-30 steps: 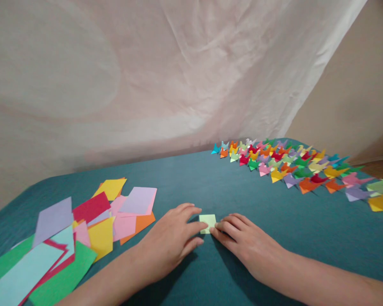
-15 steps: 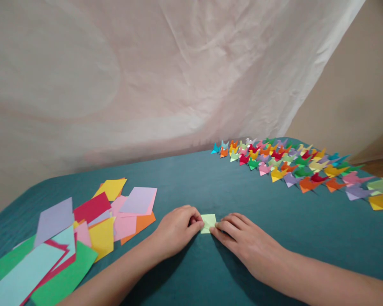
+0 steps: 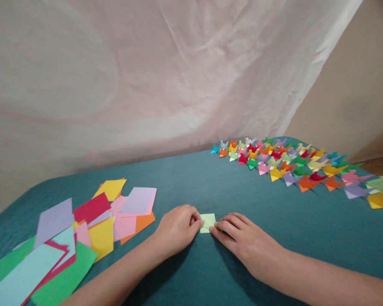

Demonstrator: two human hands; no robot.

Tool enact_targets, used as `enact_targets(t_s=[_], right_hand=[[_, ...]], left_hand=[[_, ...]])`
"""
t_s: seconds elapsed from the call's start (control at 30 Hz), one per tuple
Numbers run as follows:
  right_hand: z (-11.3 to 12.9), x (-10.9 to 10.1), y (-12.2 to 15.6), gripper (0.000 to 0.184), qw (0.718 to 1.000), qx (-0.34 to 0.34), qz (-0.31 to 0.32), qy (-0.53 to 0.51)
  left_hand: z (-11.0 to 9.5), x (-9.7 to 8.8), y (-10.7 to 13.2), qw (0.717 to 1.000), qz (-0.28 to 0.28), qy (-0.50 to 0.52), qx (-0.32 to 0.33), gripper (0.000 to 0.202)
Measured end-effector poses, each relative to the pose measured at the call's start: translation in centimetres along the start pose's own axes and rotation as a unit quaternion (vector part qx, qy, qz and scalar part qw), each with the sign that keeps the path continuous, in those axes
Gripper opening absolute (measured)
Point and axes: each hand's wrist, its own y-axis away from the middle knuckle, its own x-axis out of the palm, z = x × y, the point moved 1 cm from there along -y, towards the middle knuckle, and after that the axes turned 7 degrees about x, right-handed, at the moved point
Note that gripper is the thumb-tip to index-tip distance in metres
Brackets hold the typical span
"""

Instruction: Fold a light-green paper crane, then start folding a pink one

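A small pale green square of folded paper [image 3: 208, 222] lies on the teal tabletop between my two hands. My left hand [image 3: 178, 227] has its fingers curled, with thumb and forefinger pinching the paper's left edge. At the paper's right side, my right hand [image 3: 241, 236] presses the lower right edge with its thumb and fingertips. Crease lines show across the middle of the paper. The fingertips hide its left and right edges in part.
Overlapping sheets of coloured paper, among them a yellow sheet [image 3: 102, 238] and a lilac sheet [image 3: 138, 200], lie at the left. Several folded paper birds, such as an orange bird [image 3: 309, 183], stand in rows at the right. A pale cloth [image 3: 147, 76] hangs behind the table.
Hands and green paper stay in nearly the same place. The paper's surface looks slightly flatter than before, with both hands still holding its sides.
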Motion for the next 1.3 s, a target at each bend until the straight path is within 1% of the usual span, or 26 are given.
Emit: enact_targets(t_s=[0.2,0.57,0.8,1.07,1.2,1.3], right_hand=[[0.0,0.0,0.1,0.042,1.000,0.003,0.001,0.001],[0.1,0.1,0.1,0.041,1.000,0.002,0.008,-0.001],[0.1,-0.1,0.1,0.042,1.000,-0.001,0.004,0.001],[0.0,0.1,0.1,0.041,1.000,-0.002,-0.002,0.003],[0.0,0.0,0.1,0.042,1.000,0.001,0.003,0.002],[0.0,0.1,0.0,0.042,1.000,0.000,-0.003,0.000]], left_hand=[[-0.1,0.2,-0.2,1.000,0.004,-0.008,-0.022,0.020],[-0.1,0.7,0.0,1.000,-0.021,-0.018,-0.001,0.017],[-0.2,0.5,0.2,1.000,-0.018,-0.017,0.000,0.016],[0.2,0.6,0.2,0.999,-0.020,-0.031,0.002,0.017],[0.4,0.1,0.4,1.000,-0.003,-0.022,0.019,0.018],[-0.2,-0.7,1.1,0.999,0.003,-0.031,0.038,0.020]])
